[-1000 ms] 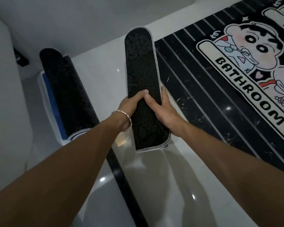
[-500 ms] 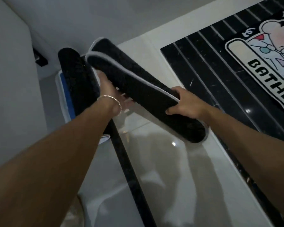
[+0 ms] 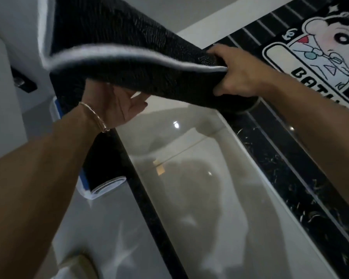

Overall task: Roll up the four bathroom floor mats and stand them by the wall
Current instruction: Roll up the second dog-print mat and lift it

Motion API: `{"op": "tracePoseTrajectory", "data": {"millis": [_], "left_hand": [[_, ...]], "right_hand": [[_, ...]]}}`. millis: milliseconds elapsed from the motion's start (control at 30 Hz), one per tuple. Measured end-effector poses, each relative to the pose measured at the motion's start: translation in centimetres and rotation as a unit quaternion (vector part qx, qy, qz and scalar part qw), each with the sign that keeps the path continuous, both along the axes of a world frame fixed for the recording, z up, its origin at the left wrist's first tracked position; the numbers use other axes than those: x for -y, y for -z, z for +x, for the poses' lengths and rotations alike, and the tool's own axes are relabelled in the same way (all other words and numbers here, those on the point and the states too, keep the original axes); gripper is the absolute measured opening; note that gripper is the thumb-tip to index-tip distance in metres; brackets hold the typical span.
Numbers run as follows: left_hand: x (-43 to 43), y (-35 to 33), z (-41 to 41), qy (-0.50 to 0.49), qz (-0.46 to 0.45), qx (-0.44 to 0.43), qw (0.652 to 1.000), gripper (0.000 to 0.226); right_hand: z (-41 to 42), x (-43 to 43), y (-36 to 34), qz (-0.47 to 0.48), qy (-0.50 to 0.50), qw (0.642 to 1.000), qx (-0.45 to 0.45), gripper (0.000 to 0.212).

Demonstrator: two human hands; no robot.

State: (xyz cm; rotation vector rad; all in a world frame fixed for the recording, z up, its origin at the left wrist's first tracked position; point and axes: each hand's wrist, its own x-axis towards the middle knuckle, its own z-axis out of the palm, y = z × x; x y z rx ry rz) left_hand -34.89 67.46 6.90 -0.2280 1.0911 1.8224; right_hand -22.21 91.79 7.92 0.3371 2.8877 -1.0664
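Beyond and to the right of the right hand [image 3: 240, 75], a flat black striped mat [image 3: 290, 150] on the pale glossy floor [image 3: 199, 198], printed with a cartoon figure and the partly cut-off letters "BAT". Between the hands and reaching up past the left hand [image 3: 117, 105], a rolled black mat [image 3: 129, 57] with white edging, held off the floor: right hand clenched around its lower end, left hand open-palmed under its middle. Just beneath the left wrist, another rolled mat [image 3: 103, 170] with blue and white edges beside a dark floor strip [image 3: 149, 208]; on that wrist, a thin bracelet [image 3: 95, 115].
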Motion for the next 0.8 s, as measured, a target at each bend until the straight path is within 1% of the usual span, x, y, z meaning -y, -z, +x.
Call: {"op": "tracePoseTrajectory", "data": {"millis": [33,67,100,133,167,200,233,267,333,367,433,467,500,533,567,600,633,667,700,733,800], "left_hand": [[-0.4,-0.3,-0.1,0.022,0.014,0.019,0.999,0.066],[-0.7,-0.6,0.0,0.074,0.046,0.059,0.994,0.068],[-0.7,-0.7,0.4,0.155,0.095,0.073,0.981,0.065],[-1.0,-0.7,0.9,0.246,0.128,0.070,0.958,0.064],[-1.3,-0.7,1.4,0.312,0.091,0.034,0.945,0.073],[-1.3,-0.5,2.2,0.377,0.013,-0.006,0.926,0.085],[-1.5,-0.2,3.2,0.394,-0.054,-0.036,0.917,0.091],[-1.9,0.0,4.7,0.405,-0.089,-0.069,0.907,0.094],[-3.0,1.5,6.9,0.420,-0.142,-0.163,0.881,0.095],[-3.4,2.3,7.7,0.407,-0.179,-0.210,0.871,0.092],[-3.8,3.7,8.7,0.358,-0.231,-0.270,0.863,0.086],[-3.9,4.3,8.9,0.333,-0.243,-0.285,0.865,0.083],[-3.7,4.7,9.2,0.307,-0.247,-0.286,0.874,0.077],[-3.5,5.0,9.4,0.279,-0.247,-0.283,0.884,0.071],[-3.4,5.1,9.6,0.250,-0.244,-0.279,0.895,0.066],[-3.2,5.2,9.8,0.220,-0.244,-0.274,0.904,0.062],[-3.1,5.3,9.9,0.190,-0.246,-0.271,0.911,0.060],[-3.1,5.3,10.0,0.161,-0.247,-0.271,0.916,0.058],[-3.1,5.4,10.0,0.133,-0.250,-0.275,0.919,0.055],[-3.0,5.6,10.1,0.108,-0.256,-0.281,0.919,0.053],[-2.6,6.4,9.9,0.062,-0.281,-0.298,0.910,0.059]], "right_hand": [[-0.2,-0.1,-0.2,0.015,-0.011,0.999,-0.036,0.052],[-0.3,-0.1,-0.2,0.033,-0.021,0.996,-0.076,0.046],[-0.4,0.0,-0.1,0.052,-0.030,0.993,-0.106,0.039],[-0.4,0.0,0.1,0.080,-0.043,0.988,-0.125,0.034],[-0.4,0.2,0.6,0.118,-0.065,0.982,-0.134,0.031],[-0.3,0.4,1.3,0.160,-0.091,0.974,-0.133,0.030],[-0.2,0.7,2.1,0.193,-0.116,0.966,-0.123,0.032],[0.1,1.1,2.7,0.212,-0.134,0.963,-0.103,0.034],[0.9,1.9,3.5,0.211,-0.143,0.966,-0.046,0.041],[1.3,2.1,4.0,0.205,-0.139,0.969,-0.020,0.046],[2.0,2.4,5.0,0.229,-0.110,0.967,-0.005,0.059],[2.3,2.4,5.5,0.251,-0.074,0.965,-0.009,0.066],[2.4,2.5,5.9,0.253,-0.013,0.967,-0.025,0.071],[2.3,2.8,6.4,0.218,0.066,0.972,-0.050,0.073],[2.4,3.3,6.5,0.144,0.151,0.976,-0.062,0.074],[2.3,4.0,6.7,0.032,0.231,0.971,-0.045,0.077],[2.2,4.9,6.9,-0.092,0.290,0.953,0.000,0.077],[2.2,5.9,7.2,-0.202,0.316,0.925,0.055,0.073],[2.2,7.0,7.4,-0.287,0.317,0.898,0.104,0.065],[2.2,8.1,7.7,-0.346,0.302,0.878,0.134,0.057],[2.4,10.1,8.1,-0.408,0.264,0.863,0.136,0.044]]}}
